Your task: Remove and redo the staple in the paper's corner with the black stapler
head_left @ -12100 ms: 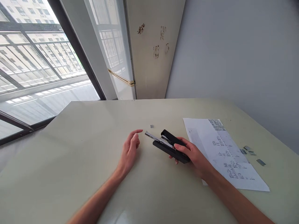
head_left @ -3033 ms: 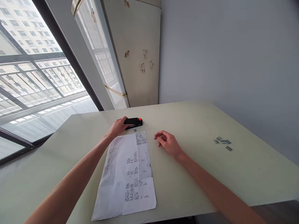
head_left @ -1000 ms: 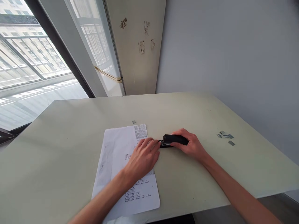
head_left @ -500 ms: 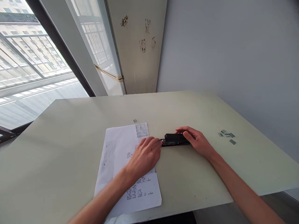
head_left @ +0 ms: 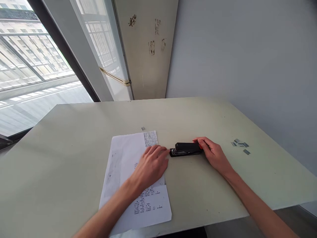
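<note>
Stapler [head_left: 187, 149] lies between the hands [head_left: 152, 165]; the paper's [head_left: 115, 162] print is illegible.

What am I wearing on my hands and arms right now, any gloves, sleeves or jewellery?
Nothing that shows: your left hand and right hand are both bare, with no gloves, and no rings, watch or bracelet can be seen. No sleeves show on the forearms either; the upper arms are out of view.

Stained fridge [head_left: 146, 72], pale grey wall [head_left: 235, 49]
</note>
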{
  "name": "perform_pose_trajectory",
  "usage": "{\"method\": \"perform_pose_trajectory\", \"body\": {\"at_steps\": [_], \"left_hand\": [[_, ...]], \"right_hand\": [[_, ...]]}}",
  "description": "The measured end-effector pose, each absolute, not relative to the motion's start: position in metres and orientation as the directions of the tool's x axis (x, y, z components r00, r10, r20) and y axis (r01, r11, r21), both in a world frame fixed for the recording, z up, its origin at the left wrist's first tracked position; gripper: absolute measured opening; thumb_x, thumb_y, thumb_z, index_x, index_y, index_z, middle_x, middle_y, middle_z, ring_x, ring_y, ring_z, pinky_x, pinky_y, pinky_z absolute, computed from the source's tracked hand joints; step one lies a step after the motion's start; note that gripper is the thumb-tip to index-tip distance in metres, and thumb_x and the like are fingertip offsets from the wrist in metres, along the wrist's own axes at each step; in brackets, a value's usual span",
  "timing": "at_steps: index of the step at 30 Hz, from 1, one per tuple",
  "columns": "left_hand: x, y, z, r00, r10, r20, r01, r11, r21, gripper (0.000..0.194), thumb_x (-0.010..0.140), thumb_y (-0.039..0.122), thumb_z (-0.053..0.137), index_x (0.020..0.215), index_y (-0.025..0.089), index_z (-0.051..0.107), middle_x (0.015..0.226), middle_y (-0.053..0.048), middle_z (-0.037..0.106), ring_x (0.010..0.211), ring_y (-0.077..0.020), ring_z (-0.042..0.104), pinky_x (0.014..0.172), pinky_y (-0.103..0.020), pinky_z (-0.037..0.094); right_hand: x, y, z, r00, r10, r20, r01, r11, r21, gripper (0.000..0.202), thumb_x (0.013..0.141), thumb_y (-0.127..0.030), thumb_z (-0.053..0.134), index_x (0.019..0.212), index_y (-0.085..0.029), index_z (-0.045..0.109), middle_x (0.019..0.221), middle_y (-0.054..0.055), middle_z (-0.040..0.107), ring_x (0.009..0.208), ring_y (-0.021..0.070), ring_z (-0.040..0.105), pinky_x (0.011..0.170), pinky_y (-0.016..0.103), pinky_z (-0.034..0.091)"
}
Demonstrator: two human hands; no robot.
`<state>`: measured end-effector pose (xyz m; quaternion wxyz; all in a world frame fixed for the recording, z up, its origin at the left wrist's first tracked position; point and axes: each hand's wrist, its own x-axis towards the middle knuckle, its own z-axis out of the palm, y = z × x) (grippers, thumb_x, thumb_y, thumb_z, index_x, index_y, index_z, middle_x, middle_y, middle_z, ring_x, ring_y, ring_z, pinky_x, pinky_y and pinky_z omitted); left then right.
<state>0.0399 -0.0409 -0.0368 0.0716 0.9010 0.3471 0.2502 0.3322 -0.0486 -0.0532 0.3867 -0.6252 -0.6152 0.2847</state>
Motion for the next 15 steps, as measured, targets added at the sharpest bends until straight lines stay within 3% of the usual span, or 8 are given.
{"method": "perform_pose_trajectory", "body": {"at_steps": [5, 8, 11, 15], "left_hand": [[0.036, -0.036, -0.037, 0.573, 0.719, 0.394, 0.610, -0.695, 0.381, 0.032, 0.104, 0.021, 0.055, 0.136, 0.021, 0.058, 0.128, -0.010, 0.070, 0.118, -0.0285, 0.066, 0.100, -0.050, 0.057], [0.040, -0.039, -0.040, 0.637, 0.675, 0.372, 0.571, -0.738, 0.360, 0.043, 0.103, 0.023, 0.058, 0.145, 0.019, 0.052, 0.143, -0.012, 0.064, 0.137, -0.0320, 0.056, 0.111, -0.053, 0.052], [0.044, -0.043, -0.045, 0.667, 0.648, 0.369, 0.549, -0.761, 0.344, 0.051, 0.103, 0.026, 0.058, 0.152, 0.016, 0.046, 0.151, -0.014, 0.059, 0.148, -0.0331, 0.046, 0.118, -0.053, 0.047], [0.046, -0.045, -0.049, 0.691, 0.632, 0.350, 0.545, -0.774, 0.323, 0.050, 0.106, 0.026, 0.053, 0.154, 0.016, 0.045, 0.156, -0.013, 0.055, 0.154, -0.0326, 0.040, 0.122, -0.053, 0.044]], "right_hand": [[0.331, -0.051, -0.055, 0.046, 0.980, 0.194, 0.614, 0.126, -0.779, 0.044, 0.108, -0.057, 0.039, 0.110, -0.027, 0.070, 0.109, 0.005, 0.077, 0.090, 0.0229, 0.068, 0.080, 0.034, 0.054], [0.327, -0.052, -0.054, -0.109, 0.958, 0.264, 0.660, 0.268, -0.701, 0.037, 0.102, -0.059, 0.053, 0.119, -0.029, 0.067, 0.113, 0.005, 0.075, 0.095, 0.0250, 0.068, 0.079, 0.036, 0.054], [0.317, -0.050, -0.050, -0.214, 0.893, 0.395, 0.699, 0.423, -0.577, 0.037, 0.095, -0.057, 0.069, 0.121, -0.030, 0.065, 0.112, 0.006, 0.075, 0.101, 0.0275, 0.067, 0.089, 0.041, 0.053], [0.300, -0.044, -0.046, -0.277, 0.821, 0.500, 0.695, 0.530, -0.486, 0.027, 0.098, -0.048, 0.069, 0.117, -0.029, 0.066, 0.101, 0.005, 0.076, 0.092, 0.0258, 0.068, 0.089, 0.043, 0.052]]}}
